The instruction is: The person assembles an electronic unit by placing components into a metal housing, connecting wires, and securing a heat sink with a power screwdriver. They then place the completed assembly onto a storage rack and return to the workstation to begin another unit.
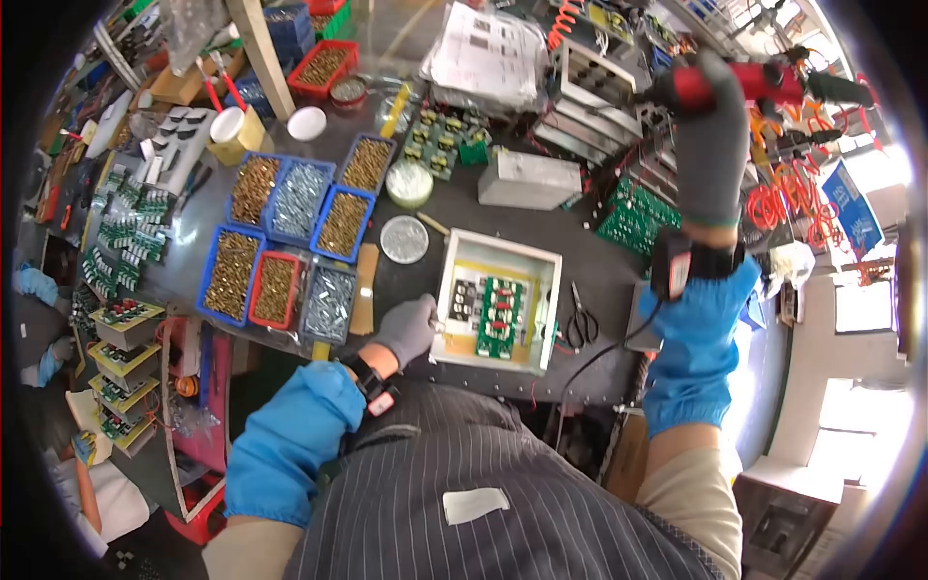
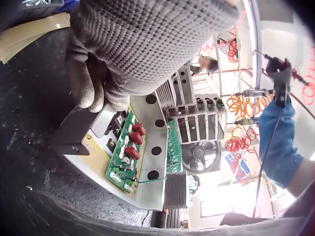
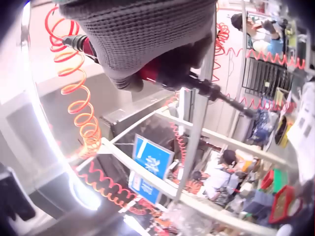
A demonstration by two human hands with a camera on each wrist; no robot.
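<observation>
My left hand (image 1: pixel 408 331), in a grey knit glove, grips the left wall of a shallow white metal box (image 1: pixel 549 307) near the bench's front edge. Inside the box sits a green circuit board (image 1: pixel 486 338) with red components, beside black parts; the left wrist view shows the curled fingers (image 2: pixel 84 93) at the box's wall. Raised high at the right, my gloved right hand (image 1: pixel 713 145) holds a red power screwdriver (image 1: pixel 767 83). Its long bit (image 3: pixel 236 105) points away from the hand in the right wrist view, clear of the box.
Blue bins (image 1: pixel 232 271) and a red bin (image 1: pixel 275 288) of screws stand left of the box. Black scissors (image 1: pixel 582 327) lie to its right. Behind are a grey metal block (image 1: pixel 530 181), circuit boards and papers (image 1: pixel 488 53). Coiled red hoses (image 1: pixel 773 208) hang at the right.
</observation>
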